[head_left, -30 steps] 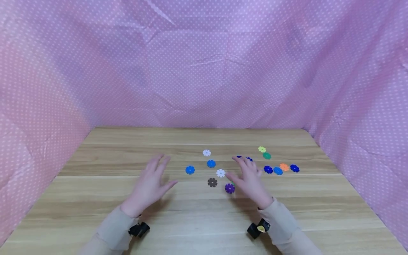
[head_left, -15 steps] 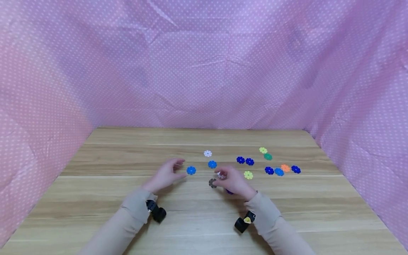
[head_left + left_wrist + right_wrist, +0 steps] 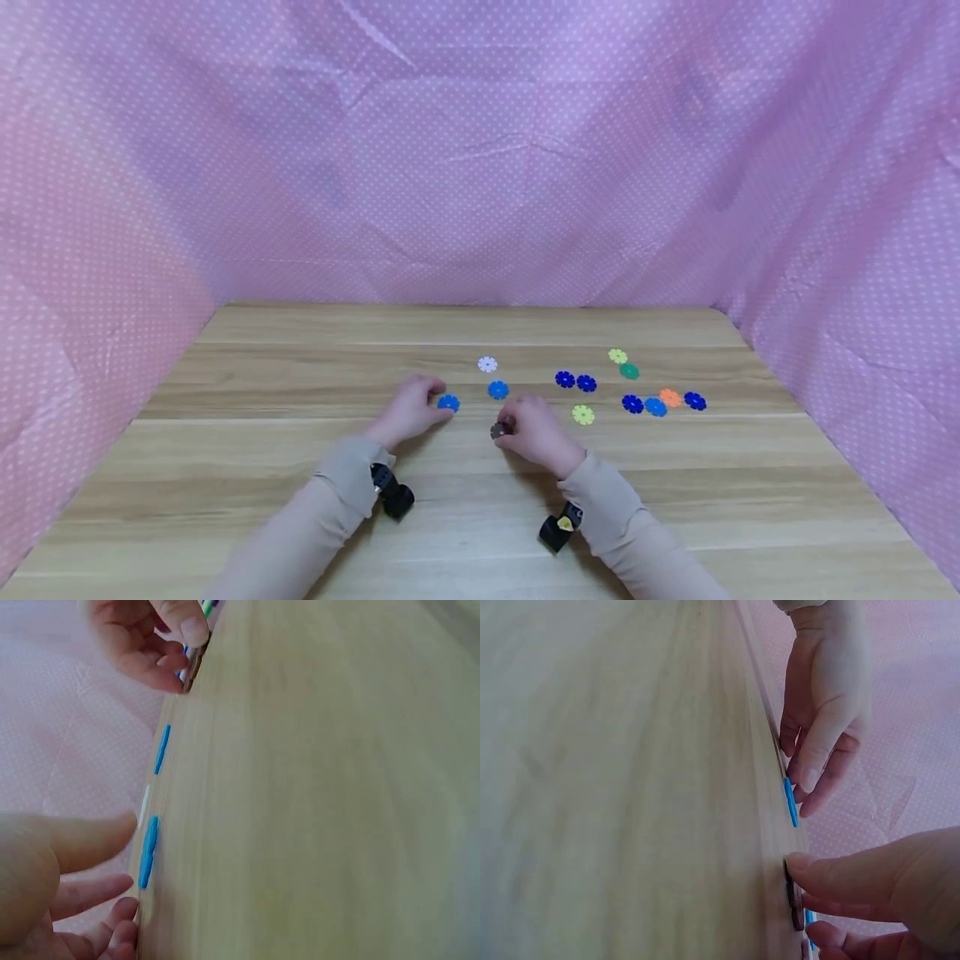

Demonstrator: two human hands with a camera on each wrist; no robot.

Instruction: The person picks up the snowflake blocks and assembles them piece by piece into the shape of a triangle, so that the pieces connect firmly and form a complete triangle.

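My left hand [image 3: 407,412] is beside a light-blue notched plastic disc [image 3: 448,403]. Its thumb and fingers are spread apart, with the fingertips right at the disc's edges. My right hand [image 3: 537,433] holds a brown notched disc [image 3: 498,430] at its rim, the thumb [image 3: 832,874] on the near side and curled fingers on the far side. This hand covers much of the brown disc and hides the white and purple discs near it. A second light-blue disc [image 3: 498,390] lies just beyond the right hand, and a white disc [image 3: 487,364] farther back.
To the right lie dark-blue discs [image 3: 587,383], a yellow-green disc [image 3: 582,415], a green disc [image 3: 629,371] and an orange disc [image 3: 670,397], with several others. The wooden table [image 3: 247,367] meets a pink dotted cloth [image 3: 480,167] at its back and sides.
My left hand has moved right and forward to the light-blue disc. My right hand has moved left, and its fingers have closed onto the brown disc.
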